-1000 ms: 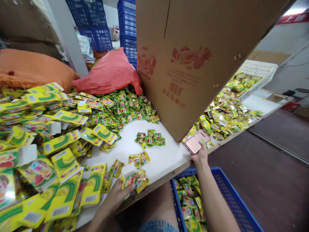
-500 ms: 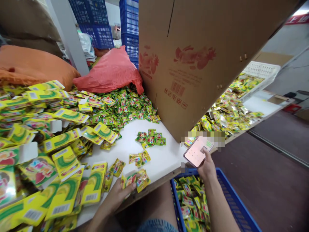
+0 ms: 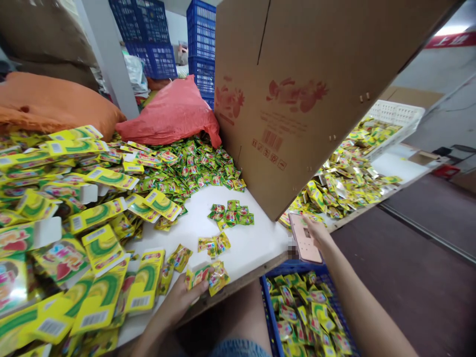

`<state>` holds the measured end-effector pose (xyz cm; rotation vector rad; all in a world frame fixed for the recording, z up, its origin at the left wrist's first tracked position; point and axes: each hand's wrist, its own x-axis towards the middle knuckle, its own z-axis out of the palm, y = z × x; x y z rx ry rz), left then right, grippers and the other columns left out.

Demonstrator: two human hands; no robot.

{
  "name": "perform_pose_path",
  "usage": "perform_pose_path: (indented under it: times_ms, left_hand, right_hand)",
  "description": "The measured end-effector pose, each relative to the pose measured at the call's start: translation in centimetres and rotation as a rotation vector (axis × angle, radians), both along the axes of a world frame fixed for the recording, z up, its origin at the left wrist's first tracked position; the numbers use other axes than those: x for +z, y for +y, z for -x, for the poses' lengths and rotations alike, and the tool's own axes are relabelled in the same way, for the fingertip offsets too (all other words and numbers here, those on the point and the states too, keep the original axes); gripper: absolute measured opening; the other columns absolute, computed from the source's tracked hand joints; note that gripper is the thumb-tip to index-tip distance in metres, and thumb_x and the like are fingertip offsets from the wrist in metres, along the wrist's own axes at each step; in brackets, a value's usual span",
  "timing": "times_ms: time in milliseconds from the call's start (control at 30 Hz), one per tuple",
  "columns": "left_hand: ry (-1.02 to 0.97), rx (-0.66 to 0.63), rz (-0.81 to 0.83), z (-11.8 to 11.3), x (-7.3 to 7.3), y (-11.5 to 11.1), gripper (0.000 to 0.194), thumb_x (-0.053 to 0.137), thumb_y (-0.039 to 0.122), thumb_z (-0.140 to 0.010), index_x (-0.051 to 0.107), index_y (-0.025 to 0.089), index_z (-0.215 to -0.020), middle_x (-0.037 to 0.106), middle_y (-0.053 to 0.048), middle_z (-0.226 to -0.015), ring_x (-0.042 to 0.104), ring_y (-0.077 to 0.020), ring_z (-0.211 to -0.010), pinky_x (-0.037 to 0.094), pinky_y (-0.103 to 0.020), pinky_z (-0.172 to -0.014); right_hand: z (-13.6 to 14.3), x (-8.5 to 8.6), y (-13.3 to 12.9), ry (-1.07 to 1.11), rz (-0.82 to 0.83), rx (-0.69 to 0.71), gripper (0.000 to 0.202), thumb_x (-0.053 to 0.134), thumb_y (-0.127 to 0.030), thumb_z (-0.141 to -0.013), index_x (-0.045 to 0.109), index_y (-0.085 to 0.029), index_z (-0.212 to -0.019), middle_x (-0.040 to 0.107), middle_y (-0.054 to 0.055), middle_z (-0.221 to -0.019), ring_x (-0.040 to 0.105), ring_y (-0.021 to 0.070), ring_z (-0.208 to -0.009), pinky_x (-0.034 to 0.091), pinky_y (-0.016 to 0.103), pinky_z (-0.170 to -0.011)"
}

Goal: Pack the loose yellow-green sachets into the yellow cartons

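Observation:
My left hand (image 3: pixel 185 297) is closed around a small yellow candy box (image 3: pixel 197 275) at the table's front edge. A yellow candy packet (image 3: pixel 218 278) sits against the far end of that box; whether it is partly inside I cannot tell. In my right hand (image 3: pixel 316 230) is a pink phone (image 3: pixel 305 239), tilted, just past the table edge. Loose yellow packets (image 3: pixel 213 244) and a small group of green packets (image 3: pixel 232 213) lie on the white tabletop (image 3: pixel 201 208). Left of my left hand, flat yellow boxes (image 3: pixel 145 282) are heaped.
A tall cardboard carton (image 3: pixel 282 124) stands on the table. Behind are a red sack (image 3: pixel 171 119), an orange sack (image 3: pixel 55 104) and blue crates (image 3: pixel 201 44). A blue basket (image 3: pixel 273 317) full of packed boxes stands below the edge. More boxes (image 3: pixel 345 183) spread rightward toward a white basket (image 3: pixel 399 113).
The phone in my right hand has turned from slanting toward the carton to more upright, and shifted slightly. My left hand keeps its hold on the candy box, almost unmoved.

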<state>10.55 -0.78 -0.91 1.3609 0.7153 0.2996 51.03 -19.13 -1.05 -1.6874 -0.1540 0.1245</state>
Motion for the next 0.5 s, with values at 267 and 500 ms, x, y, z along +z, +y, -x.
perform_pose_path:
  times_ms: [267,500]
  left_hand:
    - [0.000,0.019,0.025,-0.1,0.5,-0.2,0.054,0.069,0.050,-0.062,0.066,0.018,-0.106,0.062,-0.007,-0.119,0.045,-0.0312,-0.121,0.028,-0.043,-0.107]
    - [0.021,0.023,0.040,-0.1,0.0,0.0,0.056,0.071,0.051,-0.059,0.067,0.015,-0.103,0.062,-0.010,-0.118,0.049,-0.0315,-0.118,0.031,-0.041,-0.106]
  right_hand:
    - [-5.6,2.2,2.8,-0.017,0.303,-0.004,0.025,0.053,-0.033,-0.086,0.057,-0.013,-0.102,0.061,0.005,-0.098,0.060,0.0150,-0.082,0.051,0.033,-0.071]
    - [-8.2,0.7,4.3,-0.054,0.469,-0.014,0.028,0.051,-0.032,-0.087,0.054,-0.017,-0.110,0.056,0.006,-0.112,0.057,0.0178,-0.093,0.049,0.037,-0.079]
